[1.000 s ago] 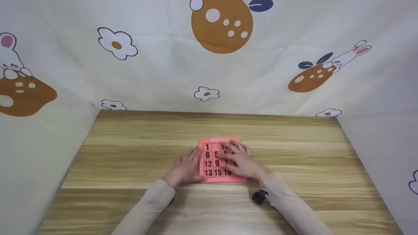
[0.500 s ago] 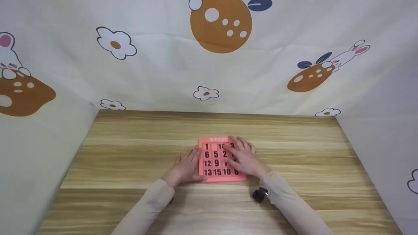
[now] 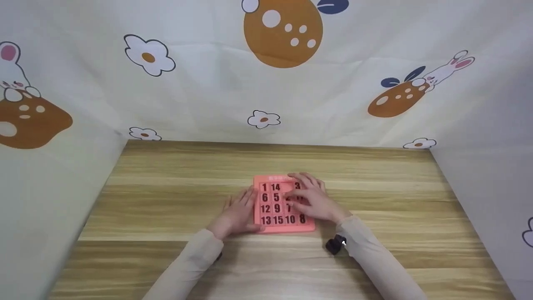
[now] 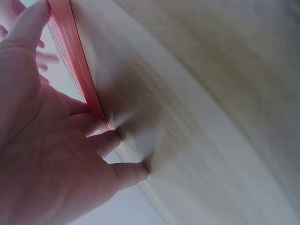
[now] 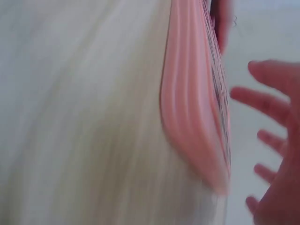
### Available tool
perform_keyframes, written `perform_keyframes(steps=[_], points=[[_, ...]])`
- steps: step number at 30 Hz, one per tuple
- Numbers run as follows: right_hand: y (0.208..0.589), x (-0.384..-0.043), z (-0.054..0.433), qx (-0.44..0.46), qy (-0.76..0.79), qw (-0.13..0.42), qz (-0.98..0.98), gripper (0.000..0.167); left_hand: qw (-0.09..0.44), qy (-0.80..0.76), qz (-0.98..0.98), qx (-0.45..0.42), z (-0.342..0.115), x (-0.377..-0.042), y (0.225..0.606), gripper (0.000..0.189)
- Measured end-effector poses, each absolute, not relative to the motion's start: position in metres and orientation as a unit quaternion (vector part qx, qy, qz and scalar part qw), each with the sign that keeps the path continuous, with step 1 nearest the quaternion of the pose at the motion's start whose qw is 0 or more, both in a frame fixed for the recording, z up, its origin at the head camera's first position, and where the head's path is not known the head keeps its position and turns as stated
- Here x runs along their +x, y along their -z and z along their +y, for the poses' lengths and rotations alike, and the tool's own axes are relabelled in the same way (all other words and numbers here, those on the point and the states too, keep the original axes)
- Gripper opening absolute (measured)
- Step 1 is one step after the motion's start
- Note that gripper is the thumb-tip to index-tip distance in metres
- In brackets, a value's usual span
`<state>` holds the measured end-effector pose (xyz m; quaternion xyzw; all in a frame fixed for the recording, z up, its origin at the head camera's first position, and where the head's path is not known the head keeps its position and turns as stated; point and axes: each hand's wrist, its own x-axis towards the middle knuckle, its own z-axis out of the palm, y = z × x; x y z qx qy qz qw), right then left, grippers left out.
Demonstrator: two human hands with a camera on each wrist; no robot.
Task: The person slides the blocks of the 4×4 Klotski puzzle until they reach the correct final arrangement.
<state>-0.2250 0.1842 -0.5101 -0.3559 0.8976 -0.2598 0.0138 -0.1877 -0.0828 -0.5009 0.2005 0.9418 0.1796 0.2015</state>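
Observation:
A pink sliding number puzzle [image 3: 287, 228] lies flat on the table. Its tiles carry black numbers, with 1 and 14 at the top left and a gap right of the 14. My left hand [image 3: 235, 217] rests along the puzzle's left side, thumb at the near corner. In the left wrist view its fingertips touch the puzzle's edge [image 4: 77, 56] and the table. Over the right part of the tiles is my right hand [image 3: 318, 204], hiding some numbers. The right wrist view has its fingers [image 5: 265, 103] spread above the puzzle, holding nothing.
The wood-grain table [image 3: 179, 175] reaches back to a pale printed cloth [image 3: 200, 91], which also hangs at both sides. A small black device [image 3: 334, 245] sits at the right wrist.
The 14 tile has slid left, so the gap now lies to its right. My right hand moved left over it, then back right. The left hand stays in place.

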Motion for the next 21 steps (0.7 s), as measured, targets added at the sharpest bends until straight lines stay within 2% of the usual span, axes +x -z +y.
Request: perform_keyframes(steps=[3, 6, 15, 21], points=[[0.5102, -0.2251, 0.1877, -0.366, 0.273, 0.0, 0.89, 0.018, 0.201, -0.185, 0.941, 0.198, -0.0849, -0.1864, 0.5012, 0.107], [0.5106, -0.2257, 0.1866, -0.354, 0.264, -0.008, 0.897, 0.016, 0.2, -0.19, 0.942, 0.193, -0.087, -0.1862, 0.5016, 0.107], [0.5107, -0.2254, 0.1841, -0.285, 0.207, 0.0, 0.936, 0.037, 0.205, -0.181, 0.942, 0.192, -0.0855, -0.1881, 0.5024, 0.107], [0.5113, -0.22, 0.1811, -0.318, 0.207, -0.003, 0.925, 0.041, 0.212, -0.185, 0.941, 0.19, -0.0826, -0.189, 0.5015, 0.107]])
